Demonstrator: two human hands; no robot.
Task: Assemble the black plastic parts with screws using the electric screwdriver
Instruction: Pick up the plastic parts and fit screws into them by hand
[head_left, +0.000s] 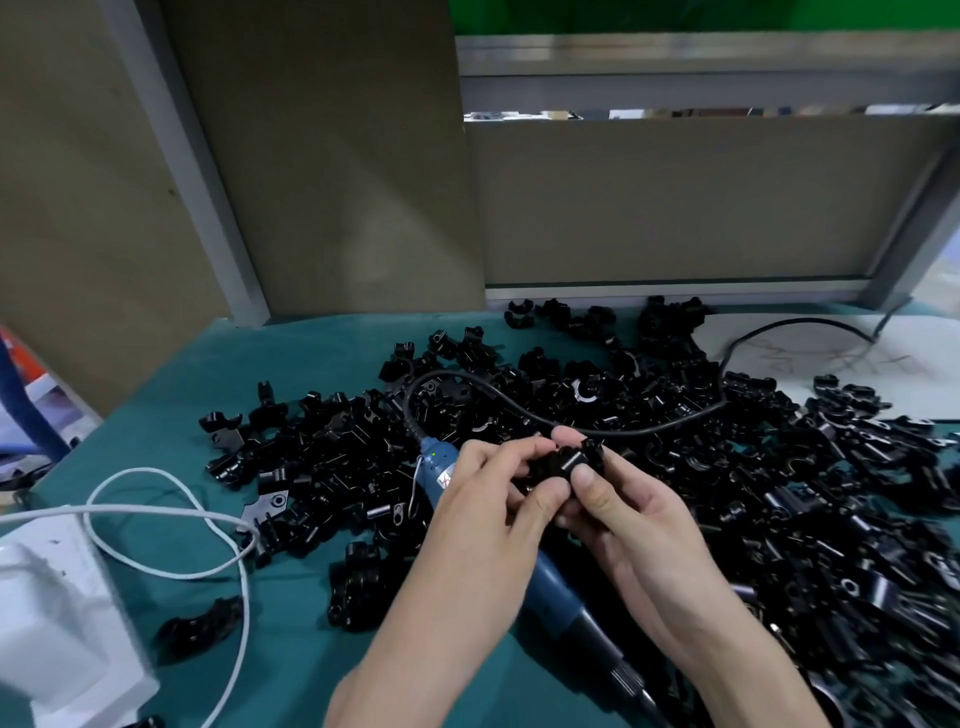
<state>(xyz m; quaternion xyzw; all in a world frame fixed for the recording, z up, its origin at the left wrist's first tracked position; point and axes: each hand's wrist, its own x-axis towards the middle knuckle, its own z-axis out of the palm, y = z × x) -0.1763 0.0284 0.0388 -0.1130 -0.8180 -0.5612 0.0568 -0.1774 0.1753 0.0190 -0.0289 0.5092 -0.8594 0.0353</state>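
Both left hand (480, 501) and right hand (626, 519) pinch one mostly finger-hidden black part (570, 460).

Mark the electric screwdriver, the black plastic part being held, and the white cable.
electric screwdriver (551, 591): head view, lower stretch of its blue body.
black plastic part (572, 460): head view, its lit upper face.
white cable (136, 471): head view, top of its loop.

Left hand (483, 506) and right hand (631, 525) together, fingertips pinched.
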